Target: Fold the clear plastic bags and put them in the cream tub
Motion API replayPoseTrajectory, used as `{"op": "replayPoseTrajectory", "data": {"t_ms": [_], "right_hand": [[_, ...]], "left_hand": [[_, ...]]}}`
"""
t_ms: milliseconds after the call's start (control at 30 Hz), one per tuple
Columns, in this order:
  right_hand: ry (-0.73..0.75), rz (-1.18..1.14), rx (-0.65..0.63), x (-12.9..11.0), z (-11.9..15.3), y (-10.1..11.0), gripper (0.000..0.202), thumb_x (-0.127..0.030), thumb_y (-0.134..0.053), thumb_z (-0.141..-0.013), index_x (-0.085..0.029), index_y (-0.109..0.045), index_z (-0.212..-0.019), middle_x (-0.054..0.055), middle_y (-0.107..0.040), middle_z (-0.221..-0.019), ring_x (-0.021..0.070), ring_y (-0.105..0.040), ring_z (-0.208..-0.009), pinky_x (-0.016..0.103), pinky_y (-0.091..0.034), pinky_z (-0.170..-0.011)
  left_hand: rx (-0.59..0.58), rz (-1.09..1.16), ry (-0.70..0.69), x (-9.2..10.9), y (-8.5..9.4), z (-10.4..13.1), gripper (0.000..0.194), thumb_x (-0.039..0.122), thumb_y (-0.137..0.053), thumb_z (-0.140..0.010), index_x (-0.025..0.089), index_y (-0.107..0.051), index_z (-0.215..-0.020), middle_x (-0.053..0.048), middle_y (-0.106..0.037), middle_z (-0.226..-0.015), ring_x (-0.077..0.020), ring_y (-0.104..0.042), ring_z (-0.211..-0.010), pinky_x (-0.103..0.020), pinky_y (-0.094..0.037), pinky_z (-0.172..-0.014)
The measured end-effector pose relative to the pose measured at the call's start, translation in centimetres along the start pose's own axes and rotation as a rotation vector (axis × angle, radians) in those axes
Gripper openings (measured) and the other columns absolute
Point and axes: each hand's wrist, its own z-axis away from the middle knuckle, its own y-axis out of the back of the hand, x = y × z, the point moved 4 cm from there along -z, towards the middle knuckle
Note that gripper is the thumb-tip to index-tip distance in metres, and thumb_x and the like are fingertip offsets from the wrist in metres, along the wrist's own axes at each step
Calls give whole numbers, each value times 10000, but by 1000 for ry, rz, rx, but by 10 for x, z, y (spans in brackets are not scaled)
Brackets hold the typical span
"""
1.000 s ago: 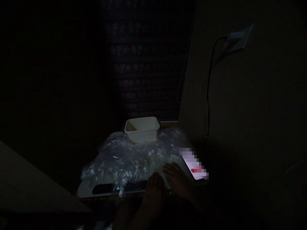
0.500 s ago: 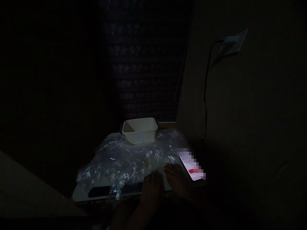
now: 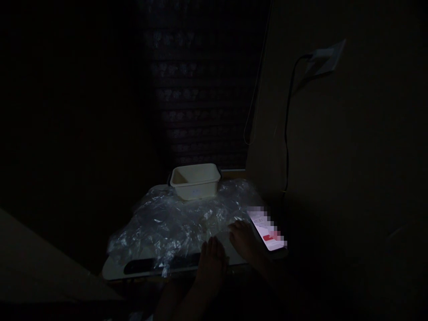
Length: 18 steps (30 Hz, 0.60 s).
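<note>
The scene is very dark. My left hand (image 3: 212,263) rests at the front edge of a pale board-like table (image 3: 112,269), fingers stretched forward and lying low, apparently with nothing held. Beside it, to the right, my right hand (image 3: 244,240) lies on the tabletop with its fingers bent inward; whatever is under or in them is hidden by the gloom. Crumpled clear plastic sheeting (image 3: 160,223) covers much of the table and reaches close to both hands. A lit phone (image 3: 270,238) lies just right of my right hand.
A cream rectangular tub (image 3: 197,191) with dark side handles stands on the plastic at the back. A long dark slot or strip (image 3: 138,266) runs along the table's front. On the right wall, a black cord (image 3: 286,133) hangs from a socket (image 3: 324,60). Behind is a slatted blind (image 3: 200,93).
My left hand's fingers have straightened forward. My right hand's fingers, spread flat before, are now drawn in. The tub, plastic and phone stay in place.
</note>
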Motion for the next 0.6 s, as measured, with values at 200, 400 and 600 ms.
{"op": "replayPoseTrajectory", "data": {"t_ms": [200, 400, 600], "right_hand": [[-46, -193, -68, 0, -15, -8, 191, -189, -408, -671, -187, -569, -774, 41, -590, -795, 147, -509, -777, 250, -352, -689], [-131, -447, -80, 4, -19, -21, 247, -153, -404, -636, -173, -566, -822, 39, -608, -814, 127, -538, -734, 218, -389, -646], [-189, -453, -86, 10, -20, -23, 248, -145, -418, -613, -165, -567, -810, 40, -610, -794, 124, -544, -699, 206, -398, -600]], "left_hand": [[-1, 8, -3, 1, 2, -1, 395, 274, -272, -777, 58, -433, -1067, -154, -412, -1137, -254, -313, -1075, -429, -236, -878], [-15, 4, 9, 2, 1, -3, 394, 270, -266, -777, 53, -450, -1049, -162, -426, -1121, -261, -322, -1066, -431, -238, -868], [-23, 10, 15, 1, -1, -3, 396, 279, -263, -778, 63, -448, -1053, -161, -416, -1130, -267, -317, -1066, -441, -229, -863]]}}
